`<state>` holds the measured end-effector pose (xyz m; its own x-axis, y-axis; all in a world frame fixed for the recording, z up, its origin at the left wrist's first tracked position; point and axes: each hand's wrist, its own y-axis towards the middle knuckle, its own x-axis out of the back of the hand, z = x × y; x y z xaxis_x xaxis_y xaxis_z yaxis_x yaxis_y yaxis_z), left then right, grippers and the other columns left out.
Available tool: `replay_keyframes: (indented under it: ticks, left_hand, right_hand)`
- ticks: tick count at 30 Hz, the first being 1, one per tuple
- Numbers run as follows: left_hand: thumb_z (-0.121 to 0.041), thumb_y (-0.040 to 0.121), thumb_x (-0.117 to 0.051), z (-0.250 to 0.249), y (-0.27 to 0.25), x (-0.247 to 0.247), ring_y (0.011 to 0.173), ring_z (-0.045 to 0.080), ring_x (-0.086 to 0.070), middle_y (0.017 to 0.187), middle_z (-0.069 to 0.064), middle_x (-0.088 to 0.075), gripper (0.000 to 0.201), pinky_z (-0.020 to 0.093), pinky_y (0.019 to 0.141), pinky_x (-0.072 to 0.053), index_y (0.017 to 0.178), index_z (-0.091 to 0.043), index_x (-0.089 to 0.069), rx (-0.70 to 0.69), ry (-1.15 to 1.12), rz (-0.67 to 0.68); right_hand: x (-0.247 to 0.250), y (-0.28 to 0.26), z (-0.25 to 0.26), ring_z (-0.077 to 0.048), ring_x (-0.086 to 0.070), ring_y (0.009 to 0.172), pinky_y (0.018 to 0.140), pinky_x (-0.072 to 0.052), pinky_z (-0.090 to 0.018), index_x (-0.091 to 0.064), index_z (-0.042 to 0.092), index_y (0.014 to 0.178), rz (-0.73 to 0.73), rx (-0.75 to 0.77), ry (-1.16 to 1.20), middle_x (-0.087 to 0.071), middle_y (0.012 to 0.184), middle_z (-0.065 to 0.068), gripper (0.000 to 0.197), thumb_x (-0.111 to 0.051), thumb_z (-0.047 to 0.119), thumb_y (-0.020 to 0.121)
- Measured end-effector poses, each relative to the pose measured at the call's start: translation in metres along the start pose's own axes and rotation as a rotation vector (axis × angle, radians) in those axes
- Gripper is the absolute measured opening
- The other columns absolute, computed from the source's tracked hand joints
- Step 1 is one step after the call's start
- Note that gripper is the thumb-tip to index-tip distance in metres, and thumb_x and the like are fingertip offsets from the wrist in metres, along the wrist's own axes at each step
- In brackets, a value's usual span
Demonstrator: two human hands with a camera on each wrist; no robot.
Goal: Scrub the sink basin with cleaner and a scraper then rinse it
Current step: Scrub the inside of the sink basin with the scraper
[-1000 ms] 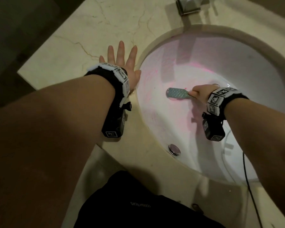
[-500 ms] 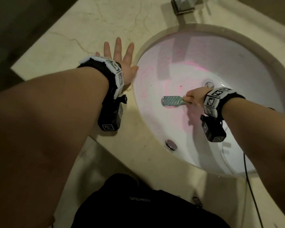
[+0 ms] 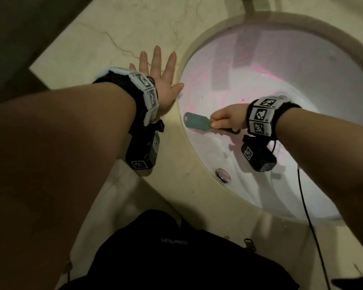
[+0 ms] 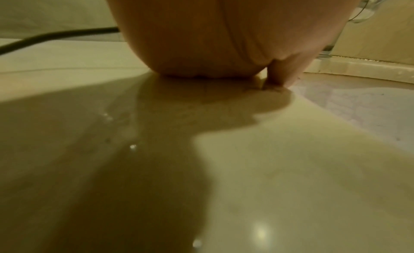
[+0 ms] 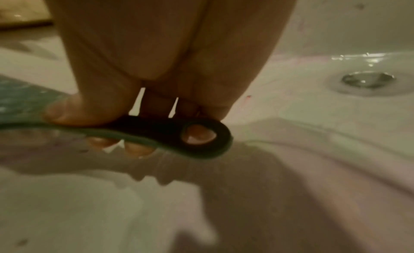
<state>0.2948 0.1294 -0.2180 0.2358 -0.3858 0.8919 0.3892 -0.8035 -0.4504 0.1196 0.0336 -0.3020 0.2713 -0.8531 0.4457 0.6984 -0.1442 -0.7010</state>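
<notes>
A white oval sink basin (image 3: 323,84) is smeared with pink cleaner (image 3: 199,84). My right hand (image 3: 226,118) grips the dark handle of a green flat scraper (image 3: 195,121), whose blade lies against the basin's left wall near the rim. In the right wrist view the thumb presses the top of the scraper handle (image 5: 170,132), the fingers curl under it, and the drain (image 5: 367,79) shows behind. My left hand (image 3: 159,74) lies flat, fingers spread, on the marble counter (image 3: 92,45) left of the basin. The left wrist view shows the left hand's palm (image 4: 224,35) resting on the counter.
A round chrome overflow cap (image 3: 223,174) sits on the basin's near wall. A thin black cable (image 3: 306,206) hangs from my right wrist across the rim. A black bag or garment (image 3: 176,258) lies below the counter's front edge. The counter's left edge (image 3: 40,65) drops to dark floor.
My right hand has drawn the scraper leftward and nearer across the basin wall, towards the left rim. The left hand has stayed flat on the counter.
</notes>
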Motion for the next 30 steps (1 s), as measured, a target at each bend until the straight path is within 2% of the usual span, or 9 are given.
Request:
replay_keyframes:
  ticks: [5, 8, 12, 16, 19, 21, 23, 26, 30]
  left_hand:
    - [-0.048, 0.098, -0.028, 0.001, 0.002, -0.001, 0.143, 0.032, 0.015, 0.157, 0.005, 0.018, 0.065, 0.050, 0.115, 0.007, 0.149, -0.029, 0.007, 0.001, 0.002, 0.003]
    - [-0.048, 0.098, -0.028, 0.001, 0.003, -0.002, 0.143, 0.033, 0.016, 0.156, 0.005, 0.019, 0.065, 0.050, 0.114, 0.007, 0.149, -0.029, 0.008, 0.002, 0.001, 0.005]
    - [-0.046, 0.098, -0.030, 0.001, 0.004, -0.004, 0.143, 0.033, 0.016, 0.157, 0.005, 0.018, 0.065, 0.050, 0.114, 0.008, 0.149, -0.028, 0.007, 0.001, 0.003, -0.018]
    - [-0.044, 0.098, -0.031, 0.003, 0.007, -0.011, 0.143, 0.034, 0.015, 0.157, 0.005, 0.017, 0.066, 0.050, 0.114, 0.008, 0.150, -0.028, 0.007, -0.008, 0.024, -0.045]
    - [-0.041, 0.097, -0.031, 0.004, 0.009, -0.012, 0.143, 0.033, 0.016, 0.157, 0.004, 0.017, 0.066, 0.049, 0.114, 0.009, 0.149, -0.029, 0.007, -0.010, 0.010, -0.042]
    - [-0.043, 0.097, -0.029, 0.006, 0.011, -0.012, 0.143, 0.033, 0.017, 0.156, 0.004, 0.019, 0.066, 0.049, 0.114, 0.009, 0.149, -0.030, 0.009, -0.013, 0.029, -0.020]
    - [-0.044, 0.096, -0.028, 0.008, 0.013, -0.012, 0.142, 0.033, 0.018, 0.156, 0.004, 0.021, 0.067, 0.050, 0.114, 0.010, 0.149, -0.031, 0.011, -0.008, 0.044, -0.005]
    - [-0.044, 0.095, -0.030, 0.007, 0.013, -0.013, 0.142, 0.033, 0.018, 0.156, 0.004, 0.021, 0.068, 0.050, 0.113, 0.010, 0.149, -0.031, 0.011, -0.013, 0.043, -0.013]
    - [-0.044, 0.095, -0.029, 0.008, 0.014, -0.013, 0.142, 0.032, 0.018, 0.156, 0.003, 0.022, 0.068, 0.050, 0.114, 0.009, 0.148, -0.032, 0.011, -0.005, 0.046, -0.004]
  right_hand:
    - [0.008, -0.003, -0.004, -0.010, -0.048, 0.062, 0.078, -0.041, -0.027, -0.063, 0.018, 0.090, 0.106, -0.059, -0.079, -0.055, 0.068, 0.007, 0.014, -0.055, 0.029, 0.093]
    - [0.018, 0.005, -0.003, -0.021, -0.056, 0.085, 0.085, -0.042, -0.030, -0.065, 0.018, 0.097, -0.157, -0.077, -0.122, -0.060, 0.084, 0.000, 0.022, -0.055, 0.036, 0.092]
    - [0.019, 0.010, -0.001, -0.021, -0.049, 0.077, 0.075, -0.035, -0.027, -0.056, 0.018, 0.079, -0.357, -0.101, 0.050, -0.052, 0.068, 0.001, 0.025, -0.050, 0.038, 0.094]
    - [0.009, 0.006, -0.015, -0.016, -0.054, 0.071, 0.079, -0.045, -0.033, -0.069, 0.016, 0.089, -0.046, -0.105, -0.053, -0.063, 0.073, 0.002, 0.028, -0.057, 0.041, 0.089]
    - [0.009, 0.000, -0.019, -0.013, -0.052, 0.066, 0.075, -0.044, -0.027, -0.068, 0.029, 0.073, 0.172, -0.145, -0.097, -0.061, 0.070, 0.004, 0.016, -0.063, 0.039, 0.085]
    - [0.012, 0.002, -0.017, -0.012, -0.053, 0.066, 0.076, -0.045, -0.026, -0.067, 0.030, 0.072, 0.094, -0.144, -0.133, -0.061, 0.068, 0.005, 0.015, -0.064, 0.038, 0.084]
    - [0.018, 0.007, -0.014, -0.016, -0.057, 0.078, 0.082, -0.046, -0.030, -0.070, 0.022, 0.083, -0.128, -0.151, -0.085, -0.065, 0.077, 0.003, 0.019, -0.062, 0.040, 0.085]
    - [0.021, 0.010, -0.010, -0.020, -0.054, 0.080, 0.074, -0.038, -0.027, -0.063, 0.018, 0.087, -0.414, -0.198, 0.023, -0.059, 0.079, -0.002, 0.023, -0.057, 0.040, 0.090]
    - [0.014, 0.007, -0.022, -0.021, -0.057, 0.076, 0.076, -0.047, -0.031, -0.068, 0.019, 0.083, -0.206, -0.201, -0.052, -0.063, 0.074, 0.000, 0.029, -0.059, 0.047, 0.086]
